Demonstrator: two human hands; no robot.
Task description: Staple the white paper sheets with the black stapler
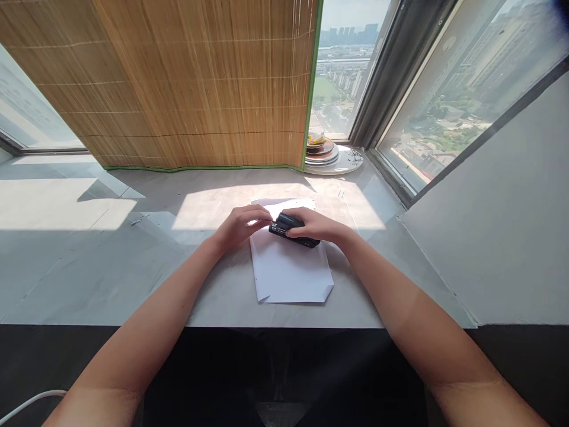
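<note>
A black stapler (294, 231) lies slantwise over a stack of white paper (293, 273). My right hand (315, 223) is closed around it, with the thumb along its near side and the fingers over its top. At the stapler's left end, my left hand (249, 223) has its fingertips pinched together, close to or touching the tip. Whatever is between those fingertips is too small to make out. The paper has folded or creased near corners, and its far edge is partly behind my hands.
The pale sill (111, 267) ends at a front edge near me. A bamboo blind (200, 89) hangs over its back. Stacked plates (323, 157) stand at the back right, by the window frame (395, 71). Two tiny staple-like marks (341, 193) show beyond the paper. A white wall rises on the right.
</note>
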